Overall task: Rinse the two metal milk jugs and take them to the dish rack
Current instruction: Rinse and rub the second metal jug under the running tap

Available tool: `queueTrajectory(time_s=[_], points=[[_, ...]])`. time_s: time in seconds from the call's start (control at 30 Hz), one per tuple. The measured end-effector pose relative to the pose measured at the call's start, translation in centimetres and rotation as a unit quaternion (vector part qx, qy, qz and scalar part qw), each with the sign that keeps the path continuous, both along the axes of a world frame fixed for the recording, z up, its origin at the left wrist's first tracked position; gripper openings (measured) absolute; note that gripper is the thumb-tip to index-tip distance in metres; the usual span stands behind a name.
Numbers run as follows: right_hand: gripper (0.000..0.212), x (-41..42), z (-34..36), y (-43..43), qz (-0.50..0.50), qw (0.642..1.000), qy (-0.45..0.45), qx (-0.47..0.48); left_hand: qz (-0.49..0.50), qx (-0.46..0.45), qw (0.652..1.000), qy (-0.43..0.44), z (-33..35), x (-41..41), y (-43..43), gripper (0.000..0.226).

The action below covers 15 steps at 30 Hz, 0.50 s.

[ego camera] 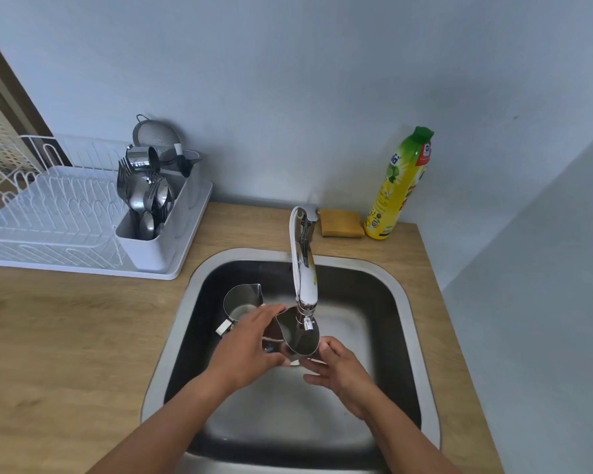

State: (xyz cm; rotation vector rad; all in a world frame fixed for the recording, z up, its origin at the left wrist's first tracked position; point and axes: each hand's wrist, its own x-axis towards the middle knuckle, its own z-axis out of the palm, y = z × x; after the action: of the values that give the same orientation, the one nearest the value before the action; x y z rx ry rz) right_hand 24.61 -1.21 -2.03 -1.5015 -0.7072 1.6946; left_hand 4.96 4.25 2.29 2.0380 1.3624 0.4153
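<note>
One metal milk jug (297, 333) is held over the sink (404, 323), right under the tap's spout (305, 289). My left hand (247, 347) grips its left side, fingers curled round the body. From the right, my right hand (339, 367) holds the jug's lower rim with thumb and fingertips. A second metal milk jug (242, 301) stands upright in the sink's back left, just behind my left hand, its handle partly hidden. Whether water runs from the tap I cannot tell. The white dish rack (59, 213) sits on the counter at the left.
The rack's white cutlery holder (144, 206) is full of forks and spoons, with a metal cup and a strainer behind. A yellow sponge (341, 223) and a yellow dish soap bottle (399, 186) stand behind the sink. Wooden counter (65, 336) surrounds the sink; a wall closes the right side.
</note>
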Motion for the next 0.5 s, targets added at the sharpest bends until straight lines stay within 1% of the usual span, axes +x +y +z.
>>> queueTrajectory(time_s=[0.1, 0.13, 0.23, 0.27, 0.3, 0.37, 0.4, 0.43, 0.5], points=[[0.029, -0.8, 0.4, 0.1, 0.015, 1.000, -0.007, -0.025, 0.011, -0.038, 0.999, 0.003, -0.3, -0.8, 0.3, 0.090], [0.031, -1.0, 0.5, 0.0, 0.023, 0.999, -0.014, -0.035, 0.015, -0.054, 0.998, 0.005, -0.4, -1.1, 0.4, 0.087], [0.039, -1.3, 0.7, -0.2, 0.059, 0.995, -0.047, -0.060, 0.033, -0.106, 0.994, -0.011, -0.9, -1.6, 0.1, 0.057], [0.042, -1.2, 0.8, -0.4, 0.070, 0.993, -0.060, -0.069, 0.041, -0.122, 0.991, -0.022, -1.2, -1.8, 0.0, 0.054], [0.044, -1.1, 0.9, -0.5, 0.078, 0.991, -0.075, -0.075, 0.047, -0.146, 0.988, -0.034, -1.5, -1.9, -0.2, 0.060], [0.045, -0.8, 1.2, -0.6, 0.089, 0.987, -0.113, -0.077, 0.065, -0.196, 0.976, -0.063, -2.1, -2.2, -0.5, 0.085], [0.044, -0.5, 1.5, -0.6, 0.093, 0.983, -0.136, -0.076, 0.075, -0.218, 0.970, -0.080, -2.5, -2.3, -0.7, 0.093], [0.044, -0.3, 1.8, -0.7, 0.098, 0.979, -0.161, -0.073, 0.085, -0.244, 0.961, -0.097, -2.8, -2.2, -0.9, 0.092], [0.044, 0.2, 2.4, -0.7, 0.110, 0.968, -0.215, -0.066, 0.101, -0.299, 0.939, -0.135, -3.2, -1.9, -1.4, 0.080]])
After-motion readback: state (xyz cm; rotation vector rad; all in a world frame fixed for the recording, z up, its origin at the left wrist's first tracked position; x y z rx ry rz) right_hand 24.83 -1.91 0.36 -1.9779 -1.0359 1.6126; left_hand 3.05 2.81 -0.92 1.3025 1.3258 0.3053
